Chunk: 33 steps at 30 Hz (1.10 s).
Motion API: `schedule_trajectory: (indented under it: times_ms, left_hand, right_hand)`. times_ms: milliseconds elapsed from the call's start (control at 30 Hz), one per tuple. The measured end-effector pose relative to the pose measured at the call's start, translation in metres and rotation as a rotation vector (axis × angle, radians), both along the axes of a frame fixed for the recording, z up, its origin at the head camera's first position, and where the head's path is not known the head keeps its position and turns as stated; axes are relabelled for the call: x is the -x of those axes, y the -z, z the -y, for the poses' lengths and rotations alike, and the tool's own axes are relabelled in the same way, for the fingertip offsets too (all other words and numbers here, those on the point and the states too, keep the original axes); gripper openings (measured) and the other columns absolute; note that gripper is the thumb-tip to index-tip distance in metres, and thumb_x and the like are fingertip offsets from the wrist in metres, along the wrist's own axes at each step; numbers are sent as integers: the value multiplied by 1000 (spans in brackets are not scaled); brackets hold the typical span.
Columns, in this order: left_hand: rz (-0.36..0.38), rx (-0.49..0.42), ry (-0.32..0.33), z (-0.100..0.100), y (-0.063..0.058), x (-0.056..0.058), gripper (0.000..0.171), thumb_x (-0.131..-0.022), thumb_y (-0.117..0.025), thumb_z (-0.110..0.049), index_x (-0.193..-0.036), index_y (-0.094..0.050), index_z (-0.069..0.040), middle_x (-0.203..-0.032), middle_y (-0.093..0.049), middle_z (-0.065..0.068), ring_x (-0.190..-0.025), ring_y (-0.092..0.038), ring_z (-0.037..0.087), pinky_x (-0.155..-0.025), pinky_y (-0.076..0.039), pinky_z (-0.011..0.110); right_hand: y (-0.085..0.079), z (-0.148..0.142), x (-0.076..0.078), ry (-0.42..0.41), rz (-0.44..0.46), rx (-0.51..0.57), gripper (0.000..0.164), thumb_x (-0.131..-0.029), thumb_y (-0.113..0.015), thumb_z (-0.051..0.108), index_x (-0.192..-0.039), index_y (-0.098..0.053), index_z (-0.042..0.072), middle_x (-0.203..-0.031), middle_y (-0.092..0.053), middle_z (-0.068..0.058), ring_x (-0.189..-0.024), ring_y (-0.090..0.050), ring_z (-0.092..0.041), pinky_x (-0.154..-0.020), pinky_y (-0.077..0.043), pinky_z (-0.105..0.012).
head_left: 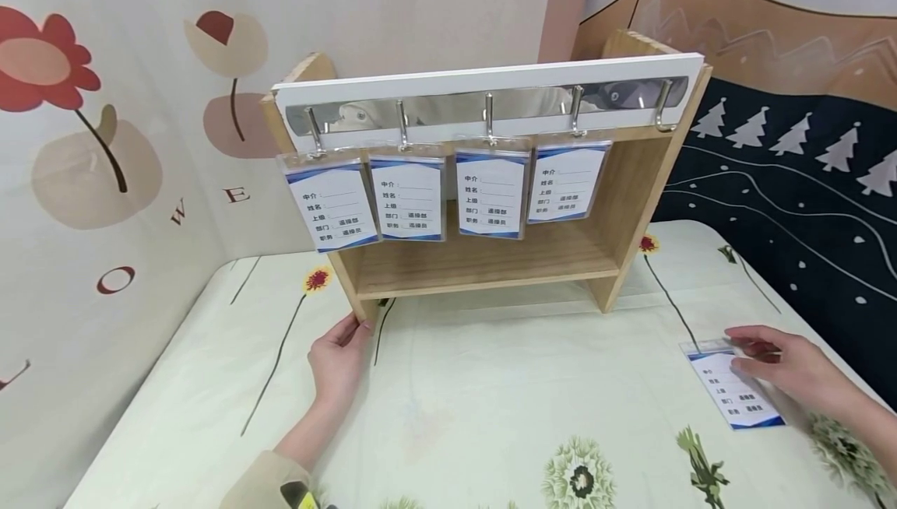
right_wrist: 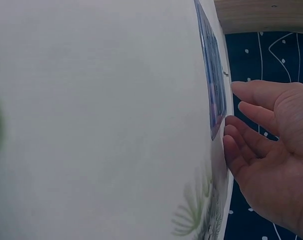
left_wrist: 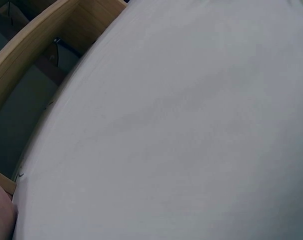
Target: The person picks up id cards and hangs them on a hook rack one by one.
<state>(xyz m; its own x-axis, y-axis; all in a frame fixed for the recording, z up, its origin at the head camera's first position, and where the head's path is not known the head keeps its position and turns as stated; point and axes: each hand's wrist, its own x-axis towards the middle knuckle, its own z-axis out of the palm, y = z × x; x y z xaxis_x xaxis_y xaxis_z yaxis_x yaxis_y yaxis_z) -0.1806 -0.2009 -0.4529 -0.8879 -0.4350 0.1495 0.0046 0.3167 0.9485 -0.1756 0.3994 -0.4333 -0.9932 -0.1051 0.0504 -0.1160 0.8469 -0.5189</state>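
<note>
A wooden shelf [head_left: 448, 275] stands on the table, a white board [head_left: 483, 77] with several metal hooks along its top. My left hand [head_left: 339, 361] grips the foot of its left side panel, thumb and fingers at the wood; only a bit of that hand shows in the left wrist view. On the table at right lies a badge in a clear sleeve [head_left: 736, 388]. Over its upper right part is my right hand [head_left: 792, 365], fingers loosely bent and thumb apart from them. The right wrist view shows the right hand [right_wrist: 276, 150] beside the badge [right_wrist: 214, 75].
Several similar badges [head_left: 493, 194] hang from the hooks, the leftmost one tilted. The rightmost hook [head_left: 663, 104] carries no badge. A flower-print cloth [head_left: 476, 392] covers the table. Printed curtains [head_left: 420, 3] close off the back and the sides.
</note>
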Motion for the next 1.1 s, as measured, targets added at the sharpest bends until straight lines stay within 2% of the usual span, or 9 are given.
schedule_trajectory:
  times_ms: [233,333,500,967,1100]
  left_hand:
    - [0,-6,-2,0,0,0,35,-100,-65,-10,-132,-66,5,-123,-68,23,-113,-68,34,-75,-49,5]
    - [0,-10,-2,0,0,0,35,-100,-65,-10,-132,-66,5,-123,-68,23,-113,-68,34,-76,-49,5]
    - [6,-8,-2,-1,-1,0,35,-100,-65,-10,-132,-66,4,-124,-69,22,-114,-68,33,-75,-49,5]
    - [7,-10,2,0,-2,-1,36,-100,-65,-10,-133,-65,4,-125,-68,22,-115,-68,33,-75,-49,4]
    - [8,-13,6,0,-2,-1,36,-100,-65,-10,-133,-65,4,-125,-68,22,-115,-68,33,-76,-49,4]
  right_hand:
    - [-2,6,5,-12,11,-2,49,-92,-76,14,-132,-59,-10,-111,-66,-19,-83,-51,-1,-66,-44,-18]
    - [-2,9,6,-36,-11,-9,49,-91,-78,12,-131,-60,-9,-111,-66,-17,-83,-51,-4,-67,-44,-17]
    - [-4,11,5,-91,-36,-11,49,-89,-79,8,-132,-61,-7,-115,-65,-18,-83,-48,0,-67,-43,-17]
    - [-15,11,18,-173,63,-64,50,-86,-81,9,-127,-62,-12,-109,-63,-11,-84,-48,-4,-69,-46,-21]
    - [-17,11,20,-179,77,-76,43,-85,-82,7,-121,-65,-11,-106,-62,-9,-83,-47,-5,-69,-45,-22]
